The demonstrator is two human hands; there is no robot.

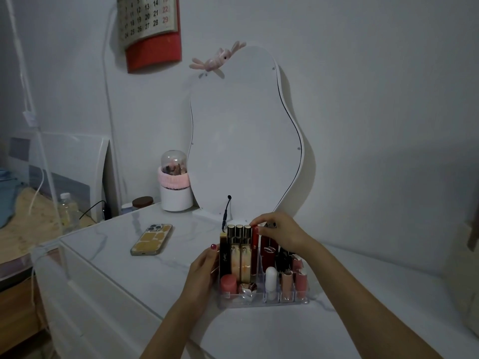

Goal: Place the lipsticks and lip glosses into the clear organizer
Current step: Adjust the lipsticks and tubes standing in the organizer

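With your left hand bracing the clear organizer on the counter, keep your right hand pinching the red lip gloss upright and press it straight down into its back slot

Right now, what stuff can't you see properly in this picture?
All in the head view:
- Calendar: its top is cut off by the upper edge.
- Back row of the clear organizer: the right hand covers the tubes there.
- Red lip gloss: the right hand's fingers hide its cap, so the exact grip is unclear.
- Black lipstick: its gold logo is too small to read.
- Brushes in the domed holder: blurred.
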